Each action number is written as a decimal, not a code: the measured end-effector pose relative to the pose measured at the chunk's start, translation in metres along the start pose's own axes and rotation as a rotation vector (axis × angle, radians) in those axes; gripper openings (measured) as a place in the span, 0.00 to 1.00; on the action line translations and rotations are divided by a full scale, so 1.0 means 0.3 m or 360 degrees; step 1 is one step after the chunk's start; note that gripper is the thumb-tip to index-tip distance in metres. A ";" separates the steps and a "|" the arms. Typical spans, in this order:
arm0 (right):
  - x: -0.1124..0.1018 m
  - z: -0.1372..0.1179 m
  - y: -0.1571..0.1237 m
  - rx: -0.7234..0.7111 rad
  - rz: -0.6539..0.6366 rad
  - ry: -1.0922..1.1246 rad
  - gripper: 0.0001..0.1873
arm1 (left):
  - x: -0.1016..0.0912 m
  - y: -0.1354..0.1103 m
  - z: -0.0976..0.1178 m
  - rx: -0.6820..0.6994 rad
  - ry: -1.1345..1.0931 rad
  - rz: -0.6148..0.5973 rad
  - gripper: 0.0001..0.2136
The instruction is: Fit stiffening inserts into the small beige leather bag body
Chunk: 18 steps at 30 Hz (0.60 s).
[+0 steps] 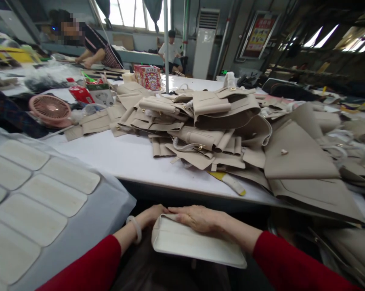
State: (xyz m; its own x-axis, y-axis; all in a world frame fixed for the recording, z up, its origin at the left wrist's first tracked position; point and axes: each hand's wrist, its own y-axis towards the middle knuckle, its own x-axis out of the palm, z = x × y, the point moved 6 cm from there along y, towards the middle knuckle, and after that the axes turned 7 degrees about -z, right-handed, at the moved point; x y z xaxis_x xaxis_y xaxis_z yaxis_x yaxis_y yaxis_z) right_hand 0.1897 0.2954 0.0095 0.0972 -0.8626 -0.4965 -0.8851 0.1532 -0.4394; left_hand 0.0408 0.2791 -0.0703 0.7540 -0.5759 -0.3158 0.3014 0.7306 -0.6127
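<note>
Over my lap, below the table edge, I hold a leather bag piece [197, 247] with its pale cream, rounded-end panel facing me. My right hand [200, 218] lies along its upper edge, thumb on the near side and fingers over the far side. My left hand [154, 215], below a white bangle, grips the piece at its upper left corner; most of its fingertips are hidden behind it. To the left, several pale panels [53, 194] with rounded corners lie in rows on a white sheet [105, 202].
A tall heap of taupe leather bag parts [212, 137] covers the table's middle and right. A yellow-and-white brush-like tool [231, 184] lies near the front edge. Behind are a pink fan [51, 108], a red patterned box [147, 76] and a co-worker [94, 44] leaning over the table.
</note>
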 end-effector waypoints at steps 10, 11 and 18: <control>0.010 0.144 -0.216 0.0307 -0.0103 -0.0009 0.32 | -0.028 -0.111 0.195 0.0257 0.0211 -0.0454 0.20; 0.011 0.150 -0.234 0.0347 -0.0126 -0.0023 0.32 | -0.025 -0.113 0.202 0.0261 0.0249 -0.0478 0.19; 0.023 0.139 -0.254 0.0430 -0.0060 -0.0153 0.33 | -0.011 -0.100 0.222 0.0342 0.0464 -0.0706 0.20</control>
State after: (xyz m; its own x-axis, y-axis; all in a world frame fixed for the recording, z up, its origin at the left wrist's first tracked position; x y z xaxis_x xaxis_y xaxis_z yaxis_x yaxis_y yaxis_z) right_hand 0.2769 0.2979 0.0084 0.1819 -0.8224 -0.5391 -0.7280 0.2559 -0.6360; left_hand 0.0680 0.2836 -0.0026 0.3453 -0.8995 -0.2676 0.6872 0.4365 -0.5806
